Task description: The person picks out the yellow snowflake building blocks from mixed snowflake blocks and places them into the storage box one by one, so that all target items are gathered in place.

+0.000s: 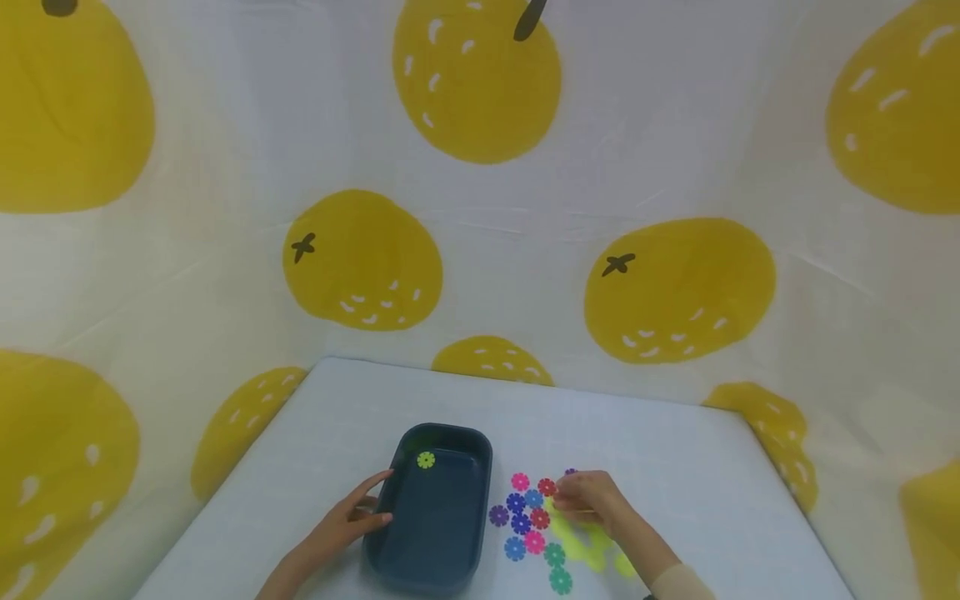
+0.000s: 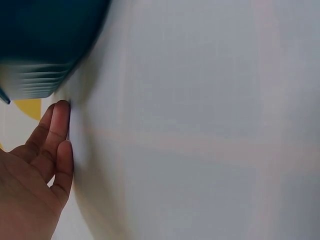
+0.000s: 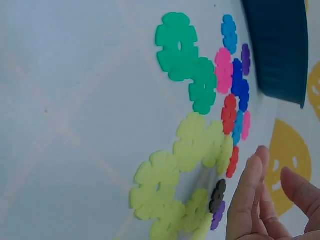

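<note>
A dark blue-green plastic tray [image 1: 438, 533] lies on the white table, with one yellow-green notched flower disc [image 1: 426, 460] inside near its far left corner. Beside the tray's left wall is my left hand [image 1: 348, 518]; in the left wrist view its fingers [image 2: 60, 120] rest on the tabletop close to the tray. My right hand [image 1: 588, 497] hovers by the loose discs, thumb apart from its fingers and nothing visible between them in the right wrist view. Close to its fingertips lie a red disc [image 1: 546, 487] and yellow-green discs [image 3: 157, 185].
Right of the tray, discs are spread flat: green [image 3: 176, 47], pink [image 3: 223, 70], purple [image 1: 498, 516], dark blue [image 1: 521, 523] and light blue [image 1: 514, 548]. A black disc [image 3: 217, 196] lies among them. A white curtain with yellow fruit prints [image 1: 480, 83] stands behind the table.
</note>
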`<act>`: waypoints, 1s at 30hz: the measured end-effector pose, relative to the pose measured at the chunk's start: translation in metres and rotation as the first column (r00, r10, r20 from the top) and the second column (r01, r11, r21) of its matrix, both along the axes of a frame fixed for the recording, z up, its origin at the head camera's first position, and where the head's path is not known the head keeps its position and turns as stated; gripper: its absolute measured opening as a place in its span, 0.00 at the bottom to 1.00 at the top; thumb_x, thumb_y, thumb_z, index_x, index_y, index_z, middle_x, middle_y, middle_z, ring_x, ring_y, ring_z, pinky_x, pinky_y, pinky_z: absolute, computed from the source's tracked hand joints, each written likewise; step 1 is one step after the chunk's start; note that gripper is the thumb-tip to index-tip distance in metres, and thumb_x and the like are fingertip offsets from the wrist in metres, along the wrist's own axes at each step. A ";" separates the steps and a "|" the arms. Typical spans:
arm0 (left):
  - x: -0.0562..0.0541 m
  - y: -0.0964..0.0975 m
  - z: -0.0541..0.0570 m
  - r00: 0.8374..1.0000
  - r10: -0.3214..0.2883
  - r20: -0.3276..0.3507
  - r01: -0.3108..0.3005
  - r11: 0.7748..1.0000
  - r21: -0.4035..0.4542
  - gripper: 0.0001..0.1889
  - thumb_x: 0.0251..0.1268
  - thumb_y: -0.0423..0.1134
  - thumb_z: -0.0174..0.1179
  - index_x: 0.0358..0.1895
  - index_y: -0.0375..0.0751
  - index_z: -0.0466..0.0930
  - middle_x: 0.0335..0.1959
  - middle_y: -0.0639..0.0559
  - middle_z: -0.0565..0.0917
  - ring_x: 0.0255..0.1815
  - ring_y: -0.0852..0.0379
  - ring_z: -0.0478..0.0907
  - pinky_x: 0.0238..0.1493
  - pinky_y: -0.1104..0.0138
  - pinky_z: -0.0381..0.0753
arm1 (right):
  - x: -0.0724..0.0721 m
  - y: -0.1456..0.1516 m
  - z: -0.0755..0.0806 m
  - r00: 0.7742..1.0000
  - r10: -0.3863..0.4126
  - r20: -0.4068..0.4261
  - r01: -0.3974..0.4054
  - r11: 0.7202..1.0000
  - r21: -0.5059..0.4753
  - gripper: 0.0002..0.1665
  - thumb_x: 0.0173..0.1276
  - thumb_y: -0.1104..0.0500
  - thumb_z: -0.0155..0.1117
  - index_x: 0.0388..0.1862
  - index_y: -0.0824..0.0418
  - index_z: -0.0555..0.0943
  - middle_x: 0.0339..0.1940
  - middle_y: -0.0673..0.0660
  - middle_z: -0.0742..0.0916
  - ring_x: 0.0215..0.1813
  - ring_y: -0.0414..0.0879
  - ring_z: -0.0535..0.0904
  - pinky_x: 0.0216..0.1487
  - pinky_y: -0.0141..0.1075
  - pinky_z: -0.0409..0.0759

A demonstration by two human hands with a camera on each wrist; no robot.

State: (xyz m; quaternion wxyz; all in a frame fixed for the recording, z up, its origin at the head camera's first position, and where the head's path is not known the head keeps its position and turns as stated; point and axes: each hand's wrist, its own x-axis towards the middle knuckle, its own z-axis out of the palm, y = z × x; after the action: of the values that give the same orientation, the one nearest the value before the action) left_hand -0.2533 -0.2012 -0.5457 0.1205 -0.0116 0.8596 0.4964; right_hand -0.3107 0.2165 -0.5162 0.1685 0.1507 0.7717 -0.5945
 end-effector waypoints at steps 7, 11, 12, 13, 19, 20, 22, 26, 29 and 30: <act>0.002 0.000 0.000 1.000 0.017 0.001 -0.017 1.000 -0.003 0.39 0.62 0.56 0.67 0.75 0.61 0.61 0.72 0.34 0.67 0.60 0.38 0.76 0.53 0.45 0.81 | 0.000 0.005 -0.009 0.997 0.030 -0.073 -0.027 0.998 0.049 0.18 0.66 0.62 0.68 0.51 0.72 0.82 0.36 0.59 0.89 0.35 0.47 0.87 0.40 0.38 0.87; 0.002 0.000 0.000 1.000 0.014 -0.005 -0.014 1.000 -0.002 0.39 0.62 0.55 0.67 0.76 0.60 0.61 0.72 0.34 0.67 0.59 0.39 0.76 0.54 0.45 0.81 | 0.001 0.005 -0.015 0.987 0.091 -0.130 -0.063 0.977 0.202 0.20 0.61 0.60 0.72 0.50 0.68 0.83 0.40 0.58 0.88 0.35 0.46 0.83 0.38 0.36 0.86; 0.002 0.000 0.000 1.000 0.011 -0.006 -0.011 1.000 -0.001 0.39 0.62 0.55 0.67 0.76 0.60 0.61 0.72 0.33 0.67 0.59 0.39 0.76 0.54 0.45 0.81 | 0.002 0.005 -0.015 0.984 0.110 -0.143 -0.074 0.968 0.240 0.21 0.60 0.59 0.74 0.50 0.67 0.84 0.41 0.58 0.87 0.35 0.46 0.82 0.38 0.36 0.86; 0.002 0.000 0.000 1.000 0.007 -0.007 -0.007 1.000 -0.002 0.39 0.63 0.54 0.66 0.76 0.59 0.60 0.72 0.33 0.67 0.59 0.38 0.76 0.54 0.44 0.81 | 0.002 0.004 -0.016 0.978 0.135 -0.161 -0.086 0.956 0.281 0.21 0.59 0.59 0.75 0.50 0.66 0.84 0.41 0.58 0.87 0.36 0.45 0.81 0.37 0.37 0.85; 0.002 0.002 0.002 1.000 -0.005 -0.017 0.005 1.000 -0.001 0.39 0.63 0.53 0.66 0.76 0.59 0.60 0.71 0.32 0.67 0.59 0.37 0.77 0.52 0.44 0.82 | 0.006 0.002 -0.021 0.911 0.309 -0.272 -0.159 0.873 0.460 0.20 0.53 0.60 0.78 0.46 0.62 0.85 0.35 0.54 0.83 0.37 0.46 0.76 0.37 0.39 0.79; 0.002 0.002 0.002 1.000 -0.005 -0.017 0.005 1.000 0.001 0.39 0.63 0.53 0.66 0.76 0.59 0.60 0.71 0.32 0.67 0.59 0.37 0.76 0.52 0.44 0.82 | 0.007 0.002 -0.022 0.903 0.326 -0.280 -0.164 0.863 0.478 0.21 0.53 0.60 0.79 0.46 0.62 0.85 0.35 0.54 0.82 0.38 0.46 0.76 0.38 0.40 0.80; 0.002 0.002 0.001 1.000 -0.007 -0.015 0.007 1.000 -0.001 0.39 0.63 0.54 0.66 0.76 0.60 0.60 0.71 0.32 0.67 0.59 0.37 0.76 0.52 0.44 0.82 | 0.007 0.002 -0.024 0.894 0.349 -0.282 -0.165 0.840 0.517 0.21 0.52 0.59 0.79 0.46 0.60 0.86 0.36 0.53 0.82 0.39 0.45 0.76 0.40 0.41 0.81; 0.001 0.002 0.000 1.000 -0.006 -0.012 0.006 1.000 0.000 0.39 0.63 0.54 0.66 0.76 0.60 0.59 0.72 0.33 0.66 0.61 0.36 0.75 0.54 0.44 0.81 | 0.007 0.002 -0.028 0.881 0.378 -0.286 -0.159 0.804 0.573 0.21 0.51 0.58 0.80 0.45 0.58 0.86 0.38 0.52 0.82 0.40 0.45 0.78 0.44 0.44 0.82; 0.001 0.003 0.000 1.000 -0.006 -0.018 0.005 1.000 -0.001 0.39 0.64 0.54 0.66 0.76 0.59 0.60 0.72 0.32 0.66 0.61 0.35 0.75 0.53 0.44 0.81 | 0.007 0.001 -0.029 0.875 0.388 -0.289 -0.153 0.788 0.597 0.21 0.50 0.57 0.80 0.44 0.58 0.85 0.38 0.52 0.82 0.40 0.45 0.78 0.44 0.45 0.82; 0.001 0.003 0.000 1.000 -0.010 -0.020 0.010 1.000 -0.001 0.39 0.64 0.53 0.66 0.76 0.59 0.59 0.72 0.32 0.66 0.61 0.35 0.75 0.53 0.44 0.81 | 0.007 0.001 -0.030 0.875 0.390 -0.288 -0.151 0.783 0.604 0.21 0.50 0.56 0.80 0.44 0.58 0.85 0.38 0.52 0.81 0.40 0.45 0.77 0.43 0.44 0.81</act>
State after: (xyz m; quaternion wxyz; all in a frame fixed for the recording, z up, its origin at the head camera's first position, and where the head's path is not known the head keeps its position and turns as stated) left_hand -0.2525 -0.1983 -0.5455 0.1146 -0.0023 0.8610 0.4956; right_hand -0.3038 0.2177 -0.5459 0.0414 -0.0451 0.9433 -0.3263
